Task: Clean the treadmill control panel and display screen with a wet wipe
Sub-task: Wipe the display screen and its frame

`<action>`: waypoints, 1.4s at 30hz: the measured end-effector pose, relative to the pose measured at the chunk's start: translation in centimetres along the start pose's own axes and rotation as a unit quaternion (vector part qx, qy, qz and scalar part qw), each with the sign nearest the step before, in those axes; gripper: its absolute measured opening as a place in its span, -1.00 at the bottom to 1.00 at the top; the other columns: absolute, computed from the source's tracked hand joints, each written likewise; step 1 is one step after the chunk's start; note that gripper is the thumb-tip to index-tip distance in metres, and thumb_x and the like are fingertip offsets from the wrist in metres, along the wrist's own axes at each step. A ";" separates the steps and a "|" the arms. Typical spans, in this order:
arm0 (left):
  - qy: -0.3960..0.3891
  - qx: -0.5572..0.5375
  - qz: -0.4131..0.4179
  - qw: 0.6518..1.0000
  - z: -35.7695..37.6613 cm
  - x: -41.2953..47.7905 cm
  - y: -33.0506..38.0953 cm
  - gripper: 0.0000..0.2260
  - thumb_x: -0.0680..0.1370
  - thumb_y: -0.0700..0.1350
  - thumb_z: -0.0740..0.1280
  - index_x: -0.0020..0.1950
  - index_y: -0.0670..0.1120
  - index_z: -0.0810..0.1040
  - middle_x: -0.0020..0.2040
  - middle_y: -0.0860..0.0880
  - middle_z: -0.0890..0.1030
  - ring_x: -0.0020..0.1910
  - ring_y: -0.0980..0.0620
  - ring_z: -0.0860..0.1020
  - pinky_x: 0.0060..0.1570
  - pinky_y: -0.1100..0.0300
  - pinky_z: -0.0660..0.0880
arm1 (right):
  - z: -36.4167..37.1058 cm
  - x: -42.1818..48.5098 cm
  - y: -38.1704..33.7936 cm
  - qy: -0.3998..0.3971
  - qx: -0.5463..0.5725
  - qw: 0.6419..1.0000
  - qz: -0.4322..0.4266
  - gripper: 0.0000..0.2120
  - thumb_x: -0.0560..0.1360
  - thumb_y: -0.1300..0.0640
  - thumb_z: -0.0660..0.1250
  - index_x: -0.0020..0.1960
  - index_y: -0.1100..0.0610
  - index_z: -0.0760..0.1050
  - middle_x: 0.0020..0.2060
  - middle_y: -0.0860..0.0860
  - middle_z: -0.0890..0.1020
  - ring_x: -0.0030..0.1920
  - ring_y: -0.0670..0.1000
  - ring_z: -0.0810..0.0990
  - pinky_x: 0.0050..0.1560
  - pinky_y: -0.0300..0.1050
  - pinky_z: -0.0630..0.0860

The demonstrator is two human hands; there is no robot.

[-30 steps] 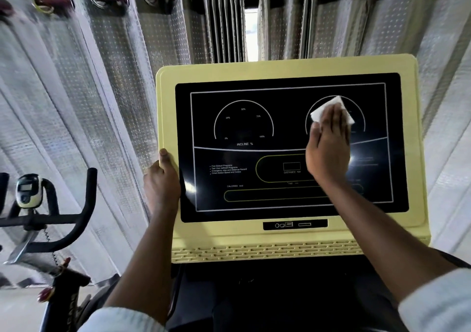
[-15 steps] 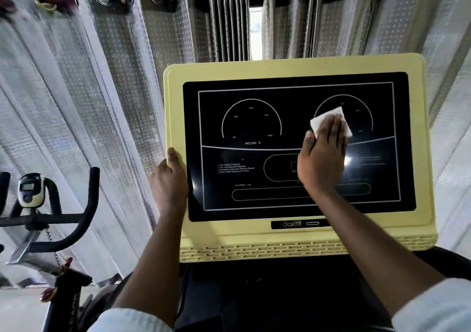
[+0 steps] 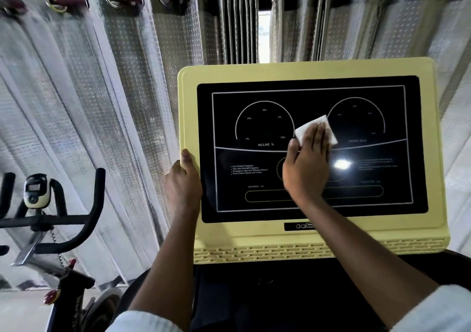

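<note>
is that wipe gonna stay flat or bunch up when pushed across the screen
Probably floppy: the wipe looks thin and folded, pressed flat under the right hand. It should glide easily, since the screen looks glossy, with a glare spot.

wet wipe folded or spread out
Folded, it seems: the wet wipe is a small compact pad, pressed on the display screen under the right hand.
</note>
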State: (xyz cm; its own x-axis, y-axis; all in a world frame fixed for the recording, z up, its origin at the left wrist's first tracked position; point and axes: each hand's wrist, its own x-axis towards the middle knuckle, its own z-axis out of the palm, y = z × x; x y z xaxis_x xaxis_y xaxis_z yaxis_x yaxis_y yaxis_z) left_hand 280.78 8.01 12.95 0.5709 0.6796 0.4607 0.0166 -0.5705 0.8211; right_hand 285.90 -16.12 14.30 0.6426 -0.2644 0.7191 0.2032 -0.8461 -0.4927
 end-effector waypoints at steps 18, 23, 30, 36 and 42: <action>-0.009 -0.012 -0.007 1.000 0.1 0.1 -0.3 -0.20 0.58 0.40 -0.17 0.14 -0.17 0.61 -0.04 -0.25 0.64 -0.03 -0.27 0.58 -0.08 -0.09 0.50 | 1.8 -2.3 -6.3 -0.085 0.015 0.983 -0.159 -0.37 0.69 -0.13 -0.11 0.63 0.22 0.05 0.63 0.12 0.08 0.64 0.06 -0.02 0.63 0.02 -0.02; -0.013 -0.019 -0.006 1.000 -0.1 0.1 -0.1 -0.28 0.62 0.35 -0.12 0.12 -0.16 0.61 -0.06 -0.23 0.64 -0.06 -0.24 0.58 -0.11 -0.06 0.51 | 1.6 0.7 -6.3 -0.034 0.008 0.998 -0.042 -0.38 0.68 -0.09 -0.06 0.62 0.23 0.06 0.62 0.15 0.14 0.63 0.09 0.05 0.62 0.03 0.00; -0.015 -0.022 -0.005 1.000 0.3 0.3 -0.5 -0.28 0.60 0.37 -0.14 0.05 -0.14 0.61 -0.10 -0.22 0.64 -0.10 -0.26 0.58 -0.09 -0.11 0.54 | 2.7 -3.7 -7.7 -0.091 0.029 0.979 -0.181 -0.39 0.70 -0.11 -0.06 0.64 0.21 0.03 0.63 0.12 0.08 0.64 0.05 -0.06 0.63 0.00 -0.04; -0.033 -0.025 0.012 0.999 0.1 0.7 -0.7 -0.32 0.63 0.33 -0.14 0.01 -0.12 0.60 -0.11 -0.17 0.64 -0.13 -0.19 0.58 -0.20 0.00 0.45 | 1.8 1.1 -6.2 -0.040 0.011 0.994 -0.102 -0.40 0.68 -0.06 0.00 0.63 0.20 0.07 0.62 0.15 0.14 0.63 0.09 0.06 0.60 0.09 0.08; -0.046 -0.019 0.008 0.999 0.1 1.1 -0.9 -0.20 0.55 0.44 -0.24 0.05 -0.12 0.58 -0.07 -0.20 0.64 -0.08 -0.25 0.57 -0.05 -0.14 0.54 | 2.9 -4.5 -8.6 -0.117 0.017 0.959 -0.258 -0.38 0.69 -0.09 0.01 0.64 0.22 0.03 0.63 0.11 0.07 0.64 0.04 -0.05 0.63 0.00 -0.02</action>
State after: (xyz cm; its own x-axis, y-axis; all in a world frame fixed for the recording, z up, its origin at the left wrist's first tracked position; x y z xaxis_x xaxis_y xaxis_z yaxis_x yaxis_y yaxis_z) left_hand 281.44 9.20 12.69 0.6438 0.6241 0.4427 -0.0234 -0.5622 0.8267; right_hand 283.41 -6.31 13.93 0.5972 0.3008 0.7435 0.5607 -0.8195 -0.1188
